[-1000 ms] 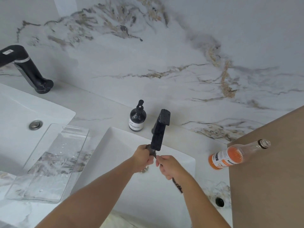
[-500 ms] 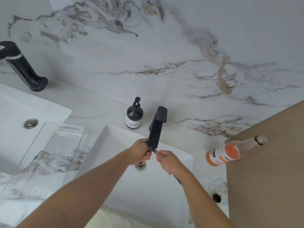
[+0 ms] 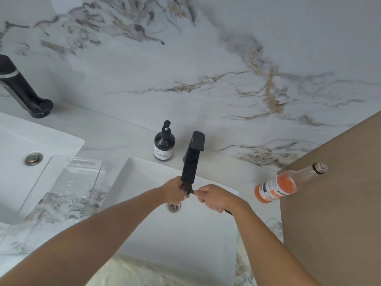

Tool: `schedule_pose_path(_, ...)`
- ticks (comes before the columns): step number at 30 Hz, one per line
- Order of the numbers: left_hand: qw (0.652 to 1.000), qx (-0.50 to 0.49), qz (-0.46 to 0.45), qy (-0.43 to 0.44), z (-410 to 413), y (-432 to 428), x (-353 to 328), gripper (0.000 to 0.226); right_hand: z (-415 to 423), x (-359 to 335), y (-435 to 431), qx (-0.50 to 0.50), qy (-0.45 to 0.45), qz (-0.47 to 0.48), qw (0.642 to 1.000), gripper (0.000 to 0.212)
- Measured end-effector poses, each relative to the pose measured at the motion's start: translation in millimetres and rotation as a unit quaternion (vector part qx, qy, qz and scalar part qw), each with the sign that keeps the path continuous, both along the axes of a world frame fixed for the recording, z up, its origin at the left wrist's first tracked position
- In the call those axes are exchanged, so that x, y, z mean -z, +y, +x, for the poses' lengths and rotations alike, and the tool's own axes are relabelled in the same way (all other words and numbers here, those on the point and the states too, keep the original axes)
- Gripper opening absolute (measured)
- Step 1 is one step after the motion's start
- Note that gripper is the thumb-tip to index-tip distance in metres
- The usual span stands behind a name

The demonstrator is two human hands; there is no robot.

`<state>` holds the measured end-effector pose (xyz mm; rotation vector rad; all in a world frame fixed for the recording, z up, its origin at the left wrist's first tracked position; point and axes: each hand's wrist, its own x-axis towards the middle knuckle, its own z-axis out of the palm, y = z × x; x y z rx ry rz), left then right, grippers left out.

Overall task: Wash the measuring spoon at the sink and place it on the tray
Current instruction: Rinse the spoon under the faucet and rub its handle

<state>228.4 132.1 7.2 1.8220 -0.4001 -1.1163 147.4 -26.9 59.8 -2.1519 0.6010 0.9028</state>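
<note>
Both hands on measuring spoon (image 3: pixel 187 189) under running faucet (image 3: pixel 192 159): right hand (image 3: pixel 212 198) grips handle, left hand (image 3: pixel 172 189) pinches bowel end over sink (image 3: pixel 144 182).

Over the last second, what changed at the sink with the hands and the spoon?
Water now runs from the faucet over the measuring spoon, which has shifted slightly up under the spout. The right hand keeps its grip on the handle; the left hand stays at the bowl. Tray, soap bottle and orange bottle are unmoved.
</note>
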Motion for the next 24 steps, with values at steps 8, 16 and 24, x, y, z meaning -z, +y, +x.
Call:
schedule_pose_path(8, 0.909, -0.317, -0.120, 0.241, -24, -2, 21, 0.026, -32, 44, 83, 0.251, -0.137, 0.025, 0.958, 0.041)
schedule_pose_path(16, 1.000, 0.002, 0.027, -0.010, -10, 10, 7, 0.043, -32, 30, 23, -0.041, -0.123, -0.201, 0.971, 0.044)
schedule_pose_path(24, 0.952, -0.221, -0.067, 0.201, -19, -4, 14, 0.021, -48, 43, 80, 0.458, -0.245, -0.050, 0.853, 0.018)
